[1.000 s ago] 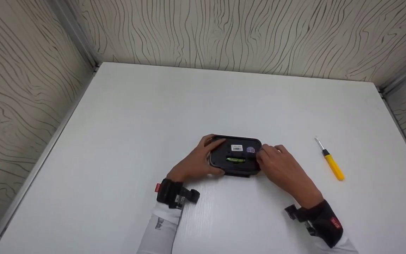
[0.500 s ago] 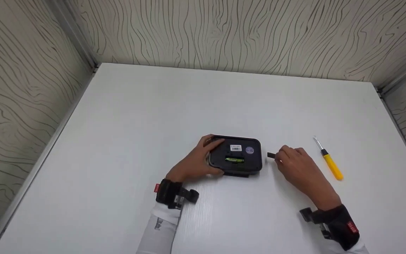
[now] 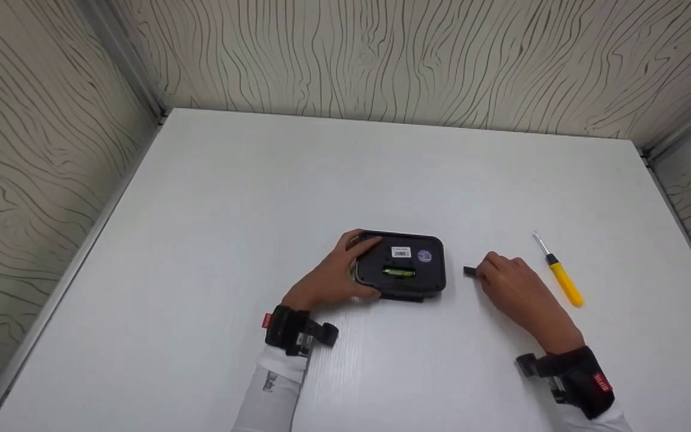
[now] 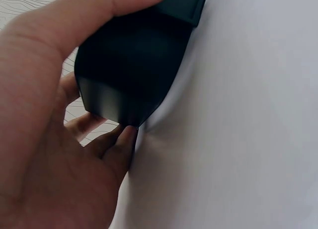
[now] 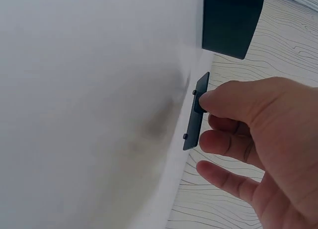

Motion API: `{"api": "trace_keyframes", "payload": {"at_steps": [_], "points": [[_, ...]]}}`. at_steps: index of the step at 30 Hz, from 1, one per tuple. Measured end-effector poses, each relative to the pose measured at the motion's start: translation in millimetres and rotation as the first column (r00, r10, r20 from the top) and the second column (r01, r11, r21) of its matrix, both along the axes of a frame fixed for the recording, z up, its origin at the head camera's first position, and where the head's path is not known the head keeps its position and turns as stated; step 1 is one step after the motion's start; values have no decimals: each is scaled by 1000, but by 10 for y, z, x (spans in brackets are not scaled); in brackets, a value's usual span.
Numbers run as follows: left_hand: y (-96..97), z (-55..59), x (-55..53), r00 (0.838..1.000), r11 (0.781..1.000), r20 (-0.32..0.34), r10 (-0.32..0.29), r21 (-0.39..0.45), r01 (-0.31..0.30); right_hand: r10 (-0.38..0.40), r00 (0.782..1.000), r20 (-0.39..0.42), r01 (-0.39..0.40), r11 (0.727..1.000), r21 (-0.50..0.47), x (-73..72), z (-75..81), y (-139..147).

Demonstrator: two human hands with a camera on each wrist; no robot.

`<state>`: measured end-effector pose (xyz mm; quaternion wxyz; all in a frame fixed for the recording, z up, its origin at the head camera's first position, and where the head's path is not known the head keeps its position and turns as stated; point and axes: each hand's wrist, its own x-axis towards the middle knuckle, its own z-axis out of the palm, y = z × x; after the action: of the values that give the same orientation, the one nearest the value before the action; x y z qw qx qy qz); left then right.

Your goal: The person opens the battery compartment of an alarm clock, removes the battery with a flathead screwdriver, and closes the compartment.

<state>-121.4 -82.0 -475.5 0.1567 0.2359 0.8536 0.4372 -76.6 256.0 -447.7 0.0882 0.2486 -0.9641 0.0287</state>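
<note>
A black device with rounded corners lies on the white table, its back side up. A green battery sits in the slot on that back, uncovered. My left hand grips the device's left end, thumb at the near edge and fingers over the far edge. To the right of the device, my right hand pinches a small black battery cover between thumb and fingers. In the right wrist view the cover shows small tabs along one side, and it is apart from the device.
A yellow-handled screwdriver lies to the right of my right hand. The white table is bordered by wood-grain panels at the back and sides.
My right hand has moved right, away from the device, carrying the battery cover, then slightly lower. The left hand and the device have barely moved.
</note>
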Motion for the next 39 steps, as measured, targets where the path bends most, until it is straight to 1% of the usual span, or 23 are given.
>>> {"api": "trace_keyframes", "payload": {"at_steps": [7, 13, 19, 23, 28, 34, 39], "points": [[3, 21, 17, 1000, 1000, 9, 7, 1, -7, 3, 1000, 6, -3, 1000, -15, -4, -30, -3], [-3, 26, 10, 1000, 1000, 7, 7, 5, -7, -3, 1000, 25, 3, 1000, -16, -14, -16, -13], [-1, 17, 5, 1000, 1000, 3, 12, -15, -11, -15, 999, 38, 16, 1000, -20, -8, 4, -16], [7, 4, 7, 1000, 1000, 11, 14, -15, -14, -17, 999, 39, 19, 999, -35, 13, 16, -10], [11, 0, 7, 1000, 1000, 0, 9, -12, -9, -33, 999, 44, 36, 997, -70, 31, 29, 13], [2, 6, 14, 1000, 1000, 0, 9, -8, -9, -51, 999, 19, 52, 992, -114, 41, 50, 72], [-7, 0, 19, 1000, 1000, 0, 7, -1, -7, -69, 997, -27, 65, 987, -147, 50, 58, 171]]}}
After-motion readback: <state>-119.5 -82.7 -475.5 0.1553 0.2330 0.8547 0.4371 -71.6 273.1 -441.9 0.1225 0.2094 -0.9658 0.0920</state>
